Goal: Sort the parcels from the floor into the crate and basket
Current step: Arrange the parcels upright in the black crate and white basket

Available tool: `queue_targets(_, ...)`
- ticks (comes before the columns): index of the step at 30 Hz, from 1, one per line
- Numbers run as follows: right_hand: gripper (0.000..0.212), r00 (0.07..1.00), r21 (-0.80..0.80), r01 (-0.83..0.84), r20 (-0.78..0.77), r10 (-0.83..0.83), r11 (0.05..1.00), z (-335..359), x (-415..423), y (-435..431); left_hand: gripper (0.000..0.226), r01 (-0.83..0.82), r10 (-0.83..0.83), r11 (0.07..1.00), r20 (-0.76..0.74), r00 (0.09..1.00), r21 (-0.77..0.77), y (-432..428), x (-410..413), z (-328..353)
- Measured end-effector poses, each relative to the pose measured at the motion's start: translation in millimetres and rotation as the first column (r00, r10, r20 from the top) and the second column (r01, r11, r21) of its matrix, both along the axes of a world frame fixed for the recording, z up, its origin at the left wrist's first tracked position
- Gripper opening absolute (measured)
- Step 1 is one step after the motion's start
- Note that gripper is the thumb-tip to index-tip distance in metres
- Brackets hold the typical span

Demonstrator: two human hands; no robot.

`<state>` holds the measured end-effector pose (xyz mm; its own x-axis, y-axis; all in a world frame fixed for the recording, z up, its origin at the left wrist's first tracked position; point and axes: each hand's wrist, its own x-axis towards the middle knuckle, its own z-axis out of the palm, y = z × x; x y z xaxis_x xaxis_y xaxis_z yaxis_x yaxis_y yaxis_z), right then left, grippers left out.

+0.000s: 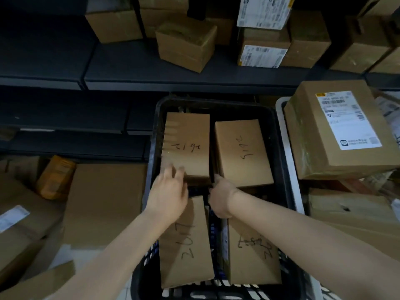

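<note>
Seating far-left parcel (187,144) in black crate (279,135): left hand (167,191) open on it, right hand (220,195) grip unclear. Next: press flush.

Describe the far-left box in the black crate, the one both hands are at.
The far-left box is plain brown cardboard, oblong, lying flat with dark handwritten marks on top. It sits in the black crate, beside a similar box on its right. The left hand rests its fingers on the near edge; the right hand reaches its near right corner.
</note>
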<state>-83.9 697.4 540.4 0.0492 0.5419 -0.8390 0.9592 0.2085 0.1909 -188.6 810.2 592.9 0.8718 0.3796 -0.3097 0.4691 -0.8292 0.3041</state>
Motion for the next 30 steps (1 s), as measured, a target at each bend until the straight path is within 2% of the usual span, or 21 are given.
queue_targets(2,0.056,0.992,-0.125,-0.077,0.090,0.089,0.989,-4.3,-7.7,3.2,0.070,-0.023,0.024,1.000,-0.175,0.984,0.009,-27.2,-23.7,3.4)
queue_targets(4,0.063,0.978,-0.209,-0.066,0.181,0.104,0.976,-15.9,-12.2,6.2,0.092,-0.013,0.014,1.000,-0.428,0.904,0.004,-54.0,-43.4,1.0)
queue_targets(6,0.069,0.968,-0.219,-0.026,0.238,0.079,0.975,-17.0,-10.8,9.5,0.108,-0.026,0.003,0.999,-0.550,0.835,-0.034,-69.4,-53.3,-7.4)
queue_targets(10,0.071,0.978,-0.111,-0.020,0.205,0.043,0.994,2.5,-2.9,14.7,0.116,0.029,-0.075,0.996,-0.578,0.813,-0.089,-68.4,-51.7,-10.7)
queue_targets(13,0.071,0.980,-0.054,0.004,0.200,0.007,0.999,20.0,1.6,10.3,0.112,0.060,-0.109,0.993,-0.606,0.788,-0.101,-63.4,-52.5,-4.5)
queue_targets(14,0.066,0.984,-0.034,0.087,0.157,-0.080,0.996,30.2,0.8,9.9,0.109,0.061,-0.108,0.993,-0.614,0.782,-0.097,-60.9,-51.1,-0.3)
queue_targets(15,0.055,0.970,0.010,0.237,0.045,-0.237,0.971,40.9,-0.1,10.1,0.104,0.037,-0.084,0.995,-0.605,0.792,-0.090,-58.0,-48.4,6.1)
queue_targets(16,0.040,0.882,0.076,0.461,-0.144,-0.448,0.884,52.7,-1.0,10.6,0.097,-0.004,-0.040,0.997,-0.548,0.836,-0.078,-54.5,-44.1,12.1)
queue_targets(17,0.024,0.693,0.106,0.698,-0.345,-0.633,0.708,64.0,0.0,11.7,0.087,-0.037,0.011,0.998,-0.422,0.907,-0.054,-50.0,-37.3,18.1)
queue_targets(18,0.017,0.482,0.132,0.864,-0.498,-0.721,0.486,74.8,3.1,13.7,0.076,-0.052,0.048,0.999,-0.228,0.973,-0.011,-44.5,-29.1,20.8)
queue_targets(19,0.017,0.294,0.165,0.955,-0.604,-0.741,0.245,79.5,8.5,16.2,0.067,-0.058,0.059,0.997,-0.024,0.998,0.041,-37.0,-18.6,21.2)
queue_targets(20,0.022,0.134,0.172,0.985,-0.671,-0.729,0.022,77.8,14.9,19.8,0.063,-0.052,0.042,0.995,0.112,0.993,0.083,-28.2,-5.9,20.3)
queue_targets(21,0.032,-0.050,0.092,0.982,-0.710,-0.702,-0.163,72.5,21.1,25.4,0.066,-0.006,-0.010,0.992,0.130,0.991,0.122,-18.5,7.7,17.4)
queue_targets(22,0.043,-0.250,-0.058,0.951,-0.726,-0.641,-0.305,66.6,24.7,31.1,0.076,0.059,-0.071,0.984,0.067,0.995,0.166,-8.9,21.1,11.1)
queue_targets(23,0.050,-0.437,-0.217,0.882,-0.708,-0.555,-0.418,59.7,25.1,36.5,0.086,0.133,-0.129,0.970,-0.030,0.991,0.204,-0.1,32.6,1.0)
queue_targets(24,0.054,-0.586,-0.342,0.790,-0.667,-0.461,-0.509,52.7,24.1,40.9,0.095,0.196,-0.173,0.954,-0.119,0.978,0.228,8.0,42.4,-8.3)
queue_targets(25,0.055,-0.685,-0.418,0.696,-0.629,-0.368,-0.584,45.2,23.9,42.6,0.102,0.241,-0.197,0.937,-0.190,0.962,0.252,15.4,49.5,-17.9)
queue_targets(27,0.063,-0.810,-0.513,0.515,-0.553,-0.194,-0.687,33.4,23.0,42.7,0.109,0.300,-0.229,0.912,-0.258,0.939,0.281,24.5,54.6,-33.2)
queue_targets(30,0.072,-0.880,-0.549,0.334,-0.474,-0.044,-0.766,18.2,25.0,46.1,0.102,0.352,-0.273,0.886,-0.274,0.922,0.302,27.4,55.4,-38.0)
